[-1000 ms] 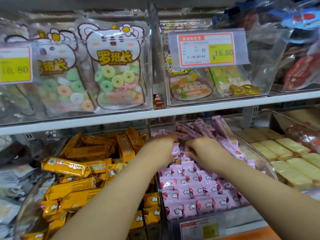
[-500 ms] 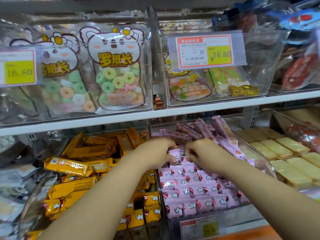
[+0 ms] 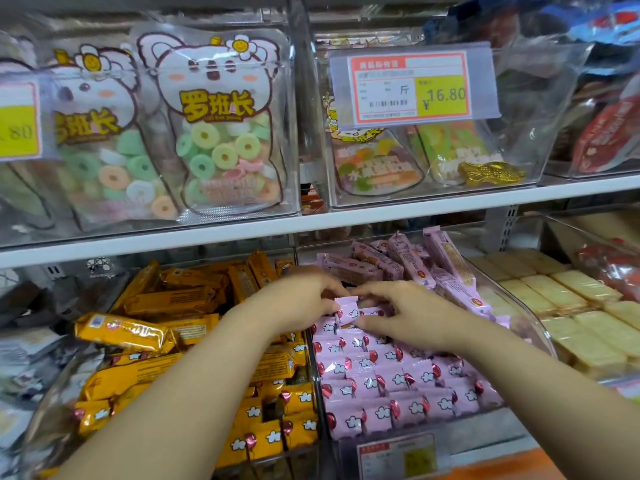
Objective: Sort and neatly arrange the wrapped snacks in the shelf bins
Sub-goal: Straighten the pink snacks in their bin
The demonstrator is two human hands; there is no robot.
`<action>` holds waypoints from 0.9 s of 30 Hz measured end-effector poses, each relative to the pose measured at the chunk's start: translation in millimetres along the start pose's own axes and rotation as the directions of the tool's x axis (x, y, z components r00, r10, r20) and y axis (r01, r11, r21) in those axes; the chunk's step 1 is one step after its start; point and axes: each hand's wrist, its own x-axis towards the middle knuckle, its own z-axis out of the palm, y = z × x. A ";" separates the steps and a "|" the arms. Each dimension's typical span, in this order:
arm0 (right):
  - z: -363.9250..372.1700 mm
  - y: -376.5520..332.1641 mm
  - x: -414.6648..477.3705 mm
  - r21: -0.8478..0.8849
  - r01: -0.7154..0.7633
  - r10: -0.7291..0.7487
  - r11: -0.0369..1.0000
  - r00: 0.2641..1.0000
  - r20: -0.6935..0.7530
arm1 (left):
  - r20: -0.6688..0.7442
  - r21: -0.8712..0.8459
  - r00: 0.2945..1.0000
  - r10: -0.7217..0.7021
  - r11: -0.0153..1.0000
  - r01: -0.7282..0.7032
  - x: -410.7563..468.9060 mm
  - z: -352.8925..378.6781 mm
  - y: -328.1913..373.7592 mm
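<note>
Both hands reach into the clear bin (image 3: 533, 327) of pink wrapped snacks on the lower shelf. My left hand (image 3: 301, 299) and my right hand (image 3: 405, 317) pinch the two ends of one pink snack (image 3: 349, 308) lying across the back of the tidy rows. In front of them, pink snacks (image 3: 391, 386) lie in neat rows. Behind them, loose pink snacks (image 3: 408, 261) are piled at odd angles. The bin to the left holds yellow wrapped snacks (image 3: 166, 327), some in rows at the front, many jumbled behind.
A bin of pale yellow wafer packs (image 3: 568, 306) stands to the right. The upper shelf (image 3: 311, 226) carries clear bins with bags of ring candy (image 3: 218, 133) and a price tag (image 3: 412, 88). Another price label (image 3: 401, 459) hangs on the pink bin's front.
Both hands have drawn slightly toward me from the loose pile, and a pink snack now shows between their fingertips above the back row.
</note>
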 end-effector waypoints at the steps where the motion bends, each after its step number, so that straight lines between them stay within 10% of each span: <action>1: 1.3 1.6 -0.4 -0.012 -0.001 0.000 1.000 1.000 -0.015 | -0.042 -0.049 0.999 -0.019 0.999 0.017 0.7 2.9 -1.3; 8: 10.2 -1.7 -1.6 -0.081 0.029 -0.039 0.996 0.991 -0.126 | 0.010 -0.306 0.997 -0.074 0.949 0.073 8.6 -9.3 -9.7; 18: 0.5 8.3 9.0 0.198 -0.028 0.028 0.980 1.000 0.004 | -0.166 0.235 0.981 -0.103 0.962 0.140 28.9 5.4 -8.8; 27: 5.3 9.6 11.4 0.191 -0.035 0.039 0.981 0.999 -0.020 | -0.126 0.190 0.983 -0.134 0.969 0.157 49.8 13.0 -11.9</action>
